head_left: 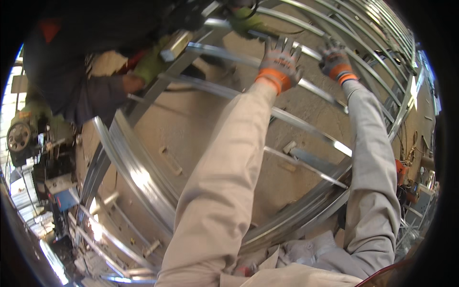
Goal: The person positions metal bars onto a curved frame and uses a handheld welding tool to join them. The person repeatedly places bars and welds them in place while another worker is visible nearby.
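My left hand (280, 64), in a grey glove with an orange cuff, reaches far forward with its fingers stretched and spread. Its fingertips lie over a silvery metal bar (310, 51), and its palm is above a second parallel bar (318, 92). Farther right, my right hand (336, 62) wears a matching glove. Its fingers look apart and rest by the same far bar; blur hides how firmly they touch. Both bars are crosspieces of a large metal frame (311, 130) lying below my arms. Contact under both palms is hidden.
At the upper left, a co-worker in dark clothes and green gloves (153, 64) leans over the frame near a rectangular tube end (176, 46). Long curved metal channels (138, 174) lie at the left. A machine with a handwheel (19, 137) stands at the far left.
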Demonstrator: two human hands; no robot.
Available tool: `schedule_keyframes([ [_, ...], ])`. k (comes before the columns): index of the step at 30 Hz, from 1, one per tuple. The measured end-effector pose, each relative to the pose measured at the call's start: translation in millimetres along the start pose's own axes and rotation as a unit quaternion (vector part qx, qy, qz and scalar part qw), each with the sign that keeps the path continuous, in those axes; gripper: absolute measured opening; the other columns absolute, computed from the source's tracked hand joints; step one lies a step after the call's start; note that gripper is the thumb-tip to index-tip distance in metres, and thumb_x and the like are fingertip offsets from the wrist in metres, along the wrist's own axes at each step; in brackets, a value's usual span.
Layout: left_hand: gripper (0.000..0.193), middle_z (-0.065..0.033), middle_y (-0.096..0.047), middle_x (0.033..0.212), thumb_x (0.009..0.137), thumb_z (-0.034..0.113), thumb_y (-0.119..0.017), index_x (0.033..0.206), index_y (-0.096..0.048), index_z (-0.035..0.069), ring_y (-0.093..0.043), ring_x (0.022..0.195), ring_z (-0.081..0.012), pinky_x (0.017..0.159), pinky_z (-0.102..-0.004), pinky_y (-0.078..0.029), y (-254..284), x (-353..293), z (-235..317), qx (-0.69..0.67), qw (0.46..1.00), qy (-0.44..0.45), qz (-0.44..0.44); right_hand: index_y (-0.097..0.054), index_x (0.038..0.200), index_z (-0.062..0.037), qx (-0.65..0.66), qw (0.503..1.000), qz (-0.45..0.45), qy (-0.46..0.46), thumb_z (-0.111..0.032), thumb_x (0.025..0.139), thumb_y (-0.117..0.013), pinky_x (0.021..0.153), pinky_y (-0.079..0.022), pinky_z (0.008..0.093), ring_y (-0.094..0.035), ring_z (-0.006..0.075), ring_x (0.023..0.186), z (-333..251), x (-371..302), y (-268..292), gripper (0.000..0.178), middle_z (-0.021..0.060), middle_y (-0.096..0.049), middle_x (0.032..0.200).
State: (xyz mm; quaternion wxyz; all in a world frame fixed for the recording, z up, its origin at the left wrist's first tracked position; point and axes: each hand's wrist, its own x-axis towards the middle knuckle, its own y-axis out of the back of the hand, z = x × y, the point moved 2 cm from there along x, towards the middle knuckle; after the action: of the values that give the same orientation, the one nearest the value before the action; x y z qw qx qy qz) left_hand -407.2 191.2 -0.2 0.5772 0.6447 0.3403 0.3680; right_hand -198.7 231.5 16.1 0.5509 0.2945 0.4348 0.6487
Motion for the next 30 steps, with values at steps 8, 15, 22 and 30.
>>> schedule_keyframes([
  [8,0.062,-0.0065,-0.038,0.162,0.099,0.046,-0.043,0.155,-0.041,0.02,-0.032,0.15,-0.0269,0.124,-0.0611,-0.007,-3,0,-3,0.037,0.996,-0.045,0.073,-0.062,0.134,-0.0181,0.055,0.996,0.066,-0.007,-0.03,0.084,-0.069,0.112,-0.038,0.0567,-0.038,0.0419,0.144,1,-4,-5,0.051,0.0212,-0.029,0.163],
  [15,0.062,-0.0106,-0.038,0.161,0.098,0.042,-0.047,0.155,-0.042,0.018,-0.032,0.15,-0.0281,0.124,-0.061,-0.01,4,3,-5,0.013,0.995,-0.056,0.082,-0.047,0.149,-0.0239,0.216,0.969,0.118,-0.034,-0.049,0.086,-0.067,0.12,-0.022,0.0589,-0.033,0.0372,0.149,-12,-21,-9,0.071,0.0196,-0.031,0.163],
  [22,0.064,-0.0122,-0.042,0.158,0.093,0.041,-0.054,0.151,-0.048,0.016,-0.038,0.147,-0.0303,0.124,-0.0605,-0.014,0,-1,-4,-0.015,0.995,-0.042,0.091,-0.033,0.159,-0.027,0.099,0.995,0.023,-0.013,-0.048,0.08,-0.076,0.122,-0.015,0.0612,-0.02,0.0396,0.154,-67,-84,14,0.092,0.02,-0.021,0.166],
  [30,0.059,-0.0074,-0.043,0.158,0.101,0.053,-0.042,0.151,-0.048,0.022,-0.033,0.15,-0.0284,0.123,-0.059,-0.016,14,-18,-5,-0.144,0.986,0.022,0.077,-0.052,0.146,-0.0257,0.042,0.999,0.006,-0.009,-0.036,0.079,-0.075,0.12,-0.022,0.0635,-0.028,0.0427,0.15,-73,-71,35,0.071,0.0222,-0.025,0.164],
])
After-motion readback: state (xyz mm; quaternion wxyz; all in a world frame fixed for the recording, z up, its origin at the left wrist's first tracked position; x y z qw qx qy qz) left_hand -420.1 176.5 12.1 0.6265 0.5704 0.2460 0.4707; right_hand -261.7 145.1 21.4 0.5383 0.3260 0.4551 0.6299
